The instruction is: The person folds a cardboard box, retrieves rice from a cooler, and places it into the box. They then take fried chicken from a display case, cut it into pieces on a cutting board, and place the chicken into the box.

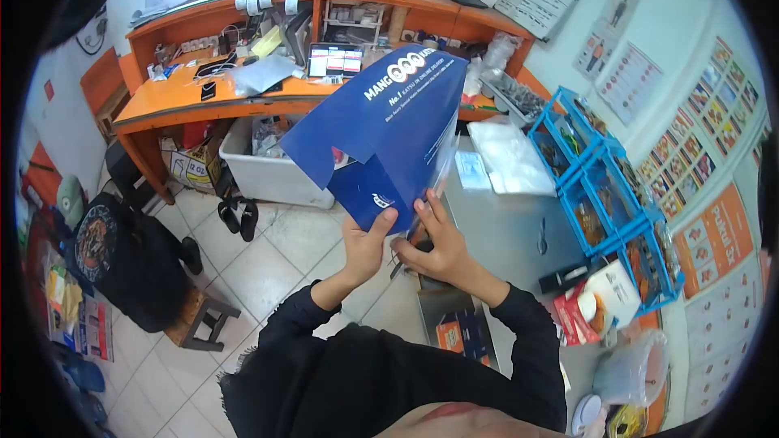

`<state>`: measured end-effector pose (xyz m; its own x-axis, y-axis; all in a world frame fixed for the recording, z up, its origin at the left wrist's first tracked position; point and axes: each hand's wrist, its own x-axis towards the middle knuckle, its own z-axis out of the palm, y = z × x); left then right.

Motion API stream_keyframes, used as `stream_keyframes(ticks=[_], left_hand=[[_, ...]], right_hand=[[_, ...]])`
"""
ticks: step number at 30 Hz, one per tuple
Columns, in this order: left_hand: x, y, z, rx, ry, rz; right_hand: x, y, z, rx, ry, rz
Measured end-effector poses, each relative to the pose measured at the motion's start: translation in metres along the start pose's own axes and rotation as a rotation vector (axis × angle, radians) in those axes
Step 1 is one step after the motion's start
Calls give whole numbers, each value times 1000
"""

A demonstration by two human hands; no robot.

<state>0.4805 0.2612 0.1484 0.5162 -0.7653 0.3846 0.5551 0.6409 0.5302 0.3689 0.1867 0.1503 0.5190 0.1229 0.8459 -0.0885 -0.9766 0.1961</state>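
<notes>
Both hands, left hand [365, 245] and right hand [436, 250], grip flat glossy blue cardboard box [381, 134].

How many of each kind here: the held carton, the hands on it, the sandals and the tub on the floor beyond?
Blue carton: 1
Hands holding it: 2 (left hand, right hand)
Black sandals: 2
White tub: 1
Total: 6

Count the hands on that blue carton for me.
2. The left hand grips the blue carton at its bottom edge, thumb on top; the right hand sits just beside it, fingers raised against the same edge. No other hand reaches it.
</notes>
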Motion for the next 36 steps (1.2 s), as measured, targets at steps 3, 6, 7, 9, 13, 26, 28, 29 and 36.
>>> stream_keyframes(ticks=[3,6,7,9,13,26,28,29,36], left_hand=[[55,3,-19,579,-75,32],[112,1,-44,653,-109,-84],[132,3,-50,645,-114,-147],[174,-10,-73,544,-95,-121],[245,-31,-103,465,5,-99],[399,-73,-140,949,362,183],[424,-76,-154,919,367,142],[437,-76,-161,899,360,106],[515,-58,-205,752,215,-88]], right_hand=[[21,49,21,129,-255,-3],[37,89,45,447,-386,88],[39,104,58,535,-403,92],[49,135,84,626,-399,103],[63,196,143,691,-372,95],[97,359,301,356,-278,-186],[104,379,318,341,-300,-204],[107,388,327,449,-284,-168],[132,427,379,726,-326,-2]])
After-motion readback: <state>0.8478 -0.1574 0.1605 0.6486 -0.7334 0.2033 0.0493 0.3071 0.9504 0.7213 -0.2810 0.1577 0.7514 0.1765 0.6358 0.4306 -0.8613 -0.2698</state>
